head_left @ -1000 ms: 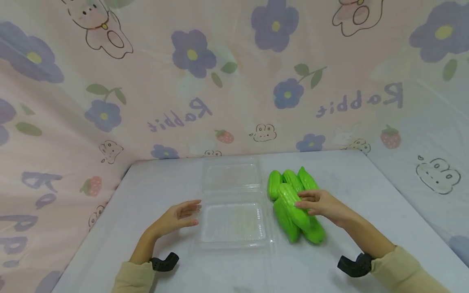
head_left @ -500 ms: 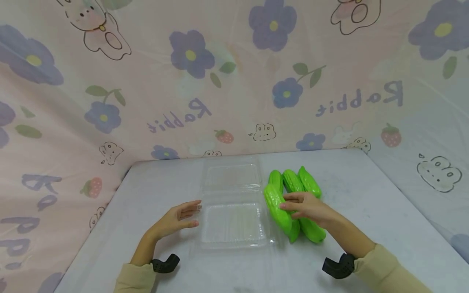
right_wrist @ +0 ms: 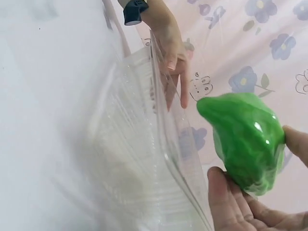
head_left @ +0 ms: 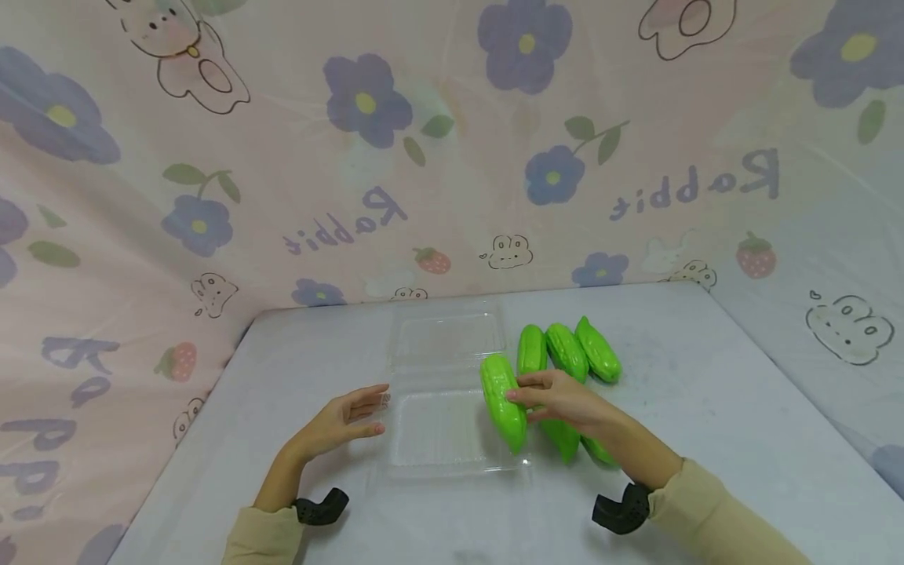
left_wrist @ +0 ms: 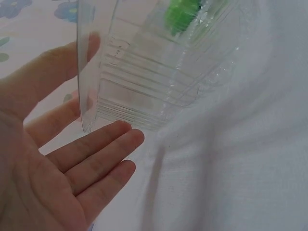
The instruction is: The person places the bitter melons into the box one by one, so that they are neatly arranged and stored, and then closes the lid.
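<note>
My right hand (head_left: 572, 400) pinches a glossy green bitter melon (head_left: 503, 400) between thumb and fingers. It overlaps the right side of the clear plastic clamshell box (head_left: 452, 471) in the head view. In the right wrist view, the bitter melon (right_wrist: 250, 139) shows its pointed end, with fingers beneath and beside it. My left hand (head_left: 346, 424) is at the box's left edge, its fingers extended. From the left wrist view, the fingers (left_wrist: 103, 154) lie right at the box's transparent wall (left_wrist: 144, 82), some seen through it.
Right of the box lie several more bitter melons: three in a row at the back (head_left: 567, 351) and others nearer (head_left: 563, 441), partly hidden by my right hand. The box's lid (head_left: 448, 337) lies folded back behind it. A patterned cloth (head_left: 452, 157) hangs behind the white table (head_left: 318, 337).
My right hand has lifted the bitter melon off the pile and carried it left, to the box's right side. My left hand has stayed in place.
</note>
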A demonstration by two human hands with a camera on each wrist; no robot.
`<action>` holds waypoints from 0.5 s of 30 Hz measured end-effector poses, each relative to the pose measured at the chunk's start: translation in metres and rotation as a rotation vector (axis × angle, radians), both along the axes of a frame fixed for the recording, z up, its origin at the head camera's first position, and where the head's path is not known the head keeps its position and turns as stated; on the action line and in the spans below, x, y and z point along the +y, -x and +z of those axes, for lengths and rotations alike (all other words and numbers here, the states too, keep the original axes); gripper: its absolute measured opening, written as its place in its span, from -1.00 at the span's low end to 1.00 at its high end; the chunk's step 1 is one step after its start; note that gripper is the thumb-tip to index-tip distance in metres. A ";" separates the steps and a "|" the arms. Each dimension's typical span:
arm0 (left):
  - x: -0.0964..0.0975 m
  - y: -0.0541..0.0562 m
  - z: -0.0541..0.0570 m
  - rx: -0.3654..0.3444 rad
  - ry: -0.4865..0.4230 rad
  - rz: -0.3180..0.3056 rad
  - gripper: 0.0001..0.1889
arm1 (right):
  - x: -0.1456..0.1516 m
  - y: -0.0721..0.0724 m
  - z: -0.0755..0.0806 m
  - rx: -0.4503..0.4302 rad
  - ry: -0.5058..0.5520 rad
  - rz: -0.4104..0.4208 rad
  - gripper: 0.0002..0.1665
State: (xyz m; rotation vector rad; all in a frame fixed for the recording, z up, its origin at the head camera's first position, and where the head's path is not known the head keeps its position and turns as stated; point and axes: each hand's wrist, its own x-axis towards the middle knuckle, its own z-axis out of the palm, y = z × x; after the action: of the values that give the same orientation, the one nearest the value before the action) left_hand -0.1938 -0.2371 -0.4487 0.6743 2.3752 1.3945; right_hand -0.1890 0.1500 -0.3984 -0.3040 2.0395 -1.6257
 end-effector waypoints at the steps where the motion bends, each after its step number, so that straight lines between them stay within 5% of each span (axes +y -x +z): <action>1: 0.000 0.000 0.000 -0.002 -0.001 0.002 -0.26 | -0.004 0.000 0.000 -0.001 0.000 0.002 -0.08; 15: 0.000 -0.001 -0.002 -0.012 -0.016 0.010 -0.26 | -0.047 0.002 -0.014 -0.034 0.018 0.028 -0.20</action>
State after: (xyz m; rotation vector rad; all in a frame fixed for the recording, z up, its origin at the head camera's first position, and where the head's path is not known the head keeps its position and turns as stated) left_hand -0.1927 -0.2368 -0.4508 0.6573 2.3642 1.4193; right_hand -0.1915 0.1029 -0.4119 -0.3079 1.9878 -1.6218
